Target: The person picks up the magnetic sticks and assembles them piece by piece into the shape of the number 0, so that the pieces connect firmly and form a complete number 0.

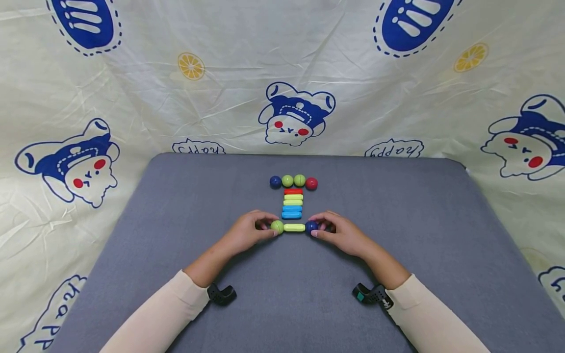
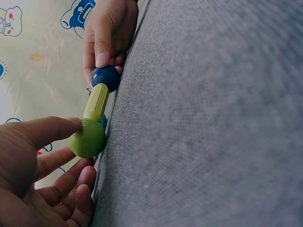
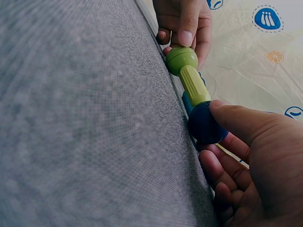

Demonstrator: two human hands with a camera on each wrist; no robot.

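Note:
My left hand pinches a green ball between thumb and fingers. A dark blue ball is pinched the same way by my right hand. Between the two balls lies a ribbed yellow-green rod, its ends touching both. In the left wrist view the green ball is nearest, with the rod leading to the blue ball. The right wrist view has the blue ball in front and the green ball at the far end.
Just beyond the hands, short rods lie stacked in a column: blue rods, yellow rods and a red rod. Past them sits a row of balls, with a blue ball left and a red ball right. Everything rests on a grey table.

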